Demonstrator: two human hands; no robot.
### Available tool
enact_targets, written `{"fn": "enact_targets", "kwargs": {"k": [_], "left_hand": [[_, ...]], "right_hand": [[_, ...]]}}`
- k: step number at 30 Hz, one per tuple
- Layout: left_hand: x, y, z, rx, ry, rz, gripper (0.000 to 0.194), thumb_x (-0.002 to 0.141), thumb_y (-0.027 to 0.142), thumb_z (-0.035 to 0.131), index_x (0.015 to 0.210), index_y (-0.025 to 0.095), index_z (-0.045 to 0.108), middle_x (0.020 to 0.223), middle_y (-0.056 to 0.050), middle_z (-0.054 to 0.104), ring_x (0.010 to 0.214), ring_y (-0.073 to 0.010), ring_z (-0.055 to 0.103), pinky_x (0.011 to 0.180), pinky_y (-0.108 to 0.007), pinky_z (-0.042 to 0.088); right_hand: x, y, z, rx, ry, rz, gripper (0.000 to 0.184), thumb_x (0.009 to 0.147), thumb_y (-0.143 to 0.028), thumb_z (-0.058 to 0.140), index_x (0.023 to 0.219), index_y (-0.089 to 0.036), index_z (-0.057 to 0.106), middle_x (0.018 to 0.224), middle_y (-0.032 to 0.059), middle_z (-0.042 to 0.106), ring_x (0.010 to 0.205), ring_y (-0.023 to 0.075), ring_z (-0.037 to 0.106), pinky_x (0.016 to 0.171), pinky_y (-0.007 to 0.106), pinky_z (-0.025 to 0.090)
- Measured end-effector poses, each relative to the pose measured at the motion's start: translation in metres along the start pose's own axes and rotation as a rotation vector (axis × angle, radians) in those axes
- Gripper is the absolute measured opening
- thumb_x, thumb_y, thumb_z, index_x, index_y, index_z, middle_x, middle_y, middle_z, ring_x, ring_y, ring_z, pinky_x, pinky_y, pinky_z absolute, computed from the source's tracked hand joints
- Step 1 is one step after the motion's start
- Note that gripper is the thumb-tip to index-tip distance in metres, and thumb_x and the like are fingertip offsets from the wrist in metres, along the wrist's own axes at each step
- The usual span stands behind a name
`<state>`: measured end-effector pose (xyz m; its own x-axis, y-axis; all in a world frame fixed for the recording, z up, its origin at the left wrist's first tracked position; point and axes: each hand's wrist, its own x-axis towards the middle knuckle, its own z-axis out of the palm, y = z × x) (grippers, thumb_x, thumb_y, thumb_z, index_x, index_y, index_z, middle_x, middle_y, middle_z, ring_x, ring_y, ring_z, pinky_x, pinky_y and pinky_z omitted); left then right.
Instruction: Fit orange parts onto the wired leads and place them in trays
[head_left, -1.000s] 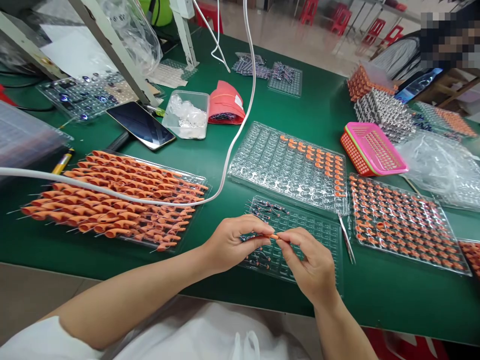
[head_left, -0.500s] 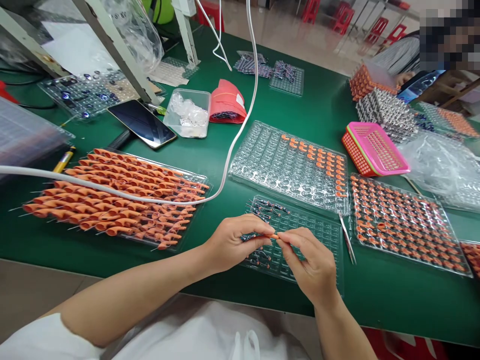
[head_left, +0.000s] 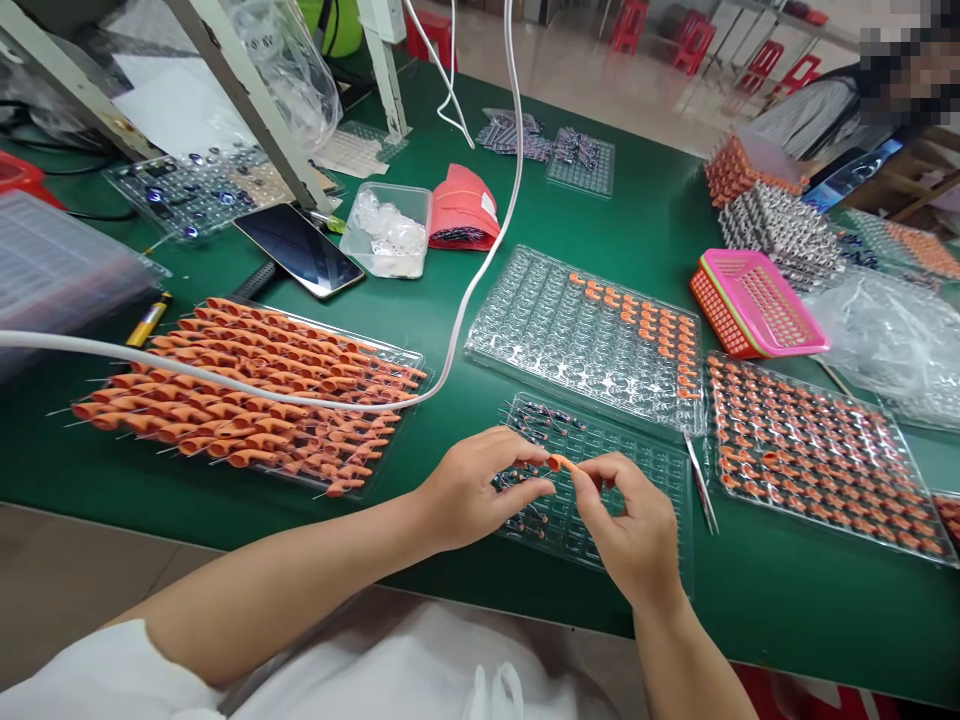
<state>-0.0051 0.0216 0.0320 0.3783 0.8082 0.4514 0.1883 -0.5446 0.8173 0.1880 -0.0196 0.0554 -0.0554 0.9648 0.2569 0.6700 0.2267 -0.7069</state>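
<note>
Between the thumb and forefinger of my right hand (head_left: 634,520) is a small curved orange shell (head_left: 562,463) with a hollow open end facing left. My left hand (head_left: 476,485) is beside that end, thumb and forefinger parted; whether its forefinger tip touches the shell I cannot tell. Beneath both hands lies a clear compartment tray (head_left: 660,485), with small dark wired parts (head_left: 551,415) on its left side. Behind it, a larger clear tray (head_left: 525,310) carries orange pieces in its right-hand rows. To the left, many similar orange shells with thin wires (head_left: 255,400) lie in rows on another tray.
Tweezers (head_left: 703,490) lie right of the trays, beside a tray full of orange pieces (head_left: 817,450). Pink baskets (head_left: 765,300) stand behind. A white cable (head_left: 457,340) loops across the left side. A phone (head_left: 300,250) and a plastic tub (head_left: 386,230) sit farther back. Another person is at far right.
My left thumb and forefinger have spread apart from the orange shell, which now shows its hollow end in my right fingers. The whole view has shifted slightly.
</note>
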Motion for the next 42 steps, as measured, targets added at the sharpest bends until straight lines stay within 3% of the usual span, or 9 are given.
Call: {"fn": "enact_targets", "kwargs": {"k": [3, 9, 21, 25, 29, 34, 37, 42], "left_hand": [[0.000, -0.001, 0.000, 0.041, -0.004, 0.044, 0.009, 0.090, 0.017, 0.064, 0.099, 0.016, 0.066, 0.087, -0.005, 0.073, 0.080, -0.0155, 0.065, 0.076, -0.027, 0.052], [0.001, -0.002, -0.001, 0.105, -0.051, 0.033, 0.010, 0.093, 0.017, 0.055, 0.095, 0.015, 0.065, 0.080, -0.005, 0.070, 0.074, -0.0154, 0.062, 0.071, -0.028, 0.050], [0.004, 0.006, -0.006, 0.172, -0.096, 0.007, 0.010, 0.084, 0.014, 0.052, 0.080, 0.017, 0.061, 0.072, -0.003, 0.065, 0.068, -0.0161, 0.056, 0.066, -0.028, 0.045], [0.004, 0.013, -0.039, 0.304, -0.050, -0.039, 0.008, 0.081, 0.013, 0.055, 0.078, 0.017, 0.061, 0.073, -0.003, 0.065, 0.069, -0.0167, 0.057, 0.065, -0.028, 0.044], [-0.009, 0.014, -0.096, 0.545, 0.136, -0.132, 0.012, 0.085, 0.015, 0.051, 0.078, 0.018, 0.061, 0.078, -0.004, 0.064, 0.078, -0.0187, 0.058, 0.074, -0.030, 0.046], [-0.037, -0.002, -0.158, 0.921, 0.158, -0.415, 0.015, 0.086, 0.019, 0.051, 0.077, 0.017, 0.061, 0.079, -0.006, 0.061, 0.082, -0.0230, 0.056, 0.078, -0.037, 0.045], [-0.048, -0.013, -0.170, 1.041, 0.132, -0.500, 0.014, 0.085, 0.021, 0.052, 0.076, 0.017, 0.062, 0.079, -0.007, 0.060, 0.085, -0.0246, 0.055, 0.079, -0.037, 0.045], [-0.049, -0.022, -0.167, 1.100, 0.056, -0.520, 0.015, 0.085, 0.021, 0.051, 0.074, 0.018, 0.060, 0.078, -0.006, 0.060, 0.083, -0.0242, 0.055, 0.074, -0.035, 0.045]], "right_hand": [[0.000, 0.000, 0.001, -0.003, -0.017, 0.003, 0.012, 0.092, -0.022, 0.054, 0.081, -0.021, 0.060, 0.070, -0.0014, 0.060, 0.064, 0.0127, 0.055, 0.065, 0.027, 0.045], [-0.001, 0.000, 0.001, 0.004, -0.016, 0.002, 0.011, 0.091, -0.021, 0.055, 0.081, -0.021, 0.060, 0.070, -0.0016, 0.059, 0.064, 0.0126, 0.054, 0.063, 0.026, 0.044], [-0.001, 0.000, -0.005, 0.007, -0.074, -0.022, 0.015, 0.092, -0.031, 0.055, 0.082, -0.023, 0.063, 0.071, -0.0012, 0.063, 0.062, 0.0135, 0.060, 0.059, 0.023, 0.048], [-0.002, 0.012, -0.009, -0.025, -0.023, -0.072, 0.019, 0.088, -0.042, 0.060, 0.091, -0.025, 0.066, 0.081, 0.0002, 0.069, 0.063, 0.0151, 0.066, 0.058, 0.022, 0.052], [-0.003, 0.020, -0.011, -0.025, -0.023, -0.122, 0.022, 0.088, -0.044, 0.059, 0.095, -0.025, 0.067, 0.086, 0.0018, 0.072, 0.066, 0.0171, 0.070, 0.061, 0.023, 0.057], [-0.004, 0.017, -0.010, 0.018, -0.030, -0.159, 0.020, 0.089, -0.042, 0.058, 0.094, -0.024, 0.067, 0.087, 0.0027, 0.072, 0.068, 0.0170, 0.071, 0.061, 0.021, 0.058], [-0.003, 0.013, -0.009, 0.041, -0.039, -0.174, 0.018, 0.089, -0.040, 0.058, 0.093, -0.025, 0.067, 0.084, 0.0020, 0.071, 0.066, 0.0162, 0.069, 0.059, 0.021, 0.057], [-0.003, 0.011, -0.007, 0.054, -0.050, -0.173, 0.020, 0.091, -0.040, 0.056, 0.094, -0.024, 0.067, 0.081, 0.0021, 0.070, 0.065, 0.0154, 0.068, 0.057, 0.020, 0.055]]}}
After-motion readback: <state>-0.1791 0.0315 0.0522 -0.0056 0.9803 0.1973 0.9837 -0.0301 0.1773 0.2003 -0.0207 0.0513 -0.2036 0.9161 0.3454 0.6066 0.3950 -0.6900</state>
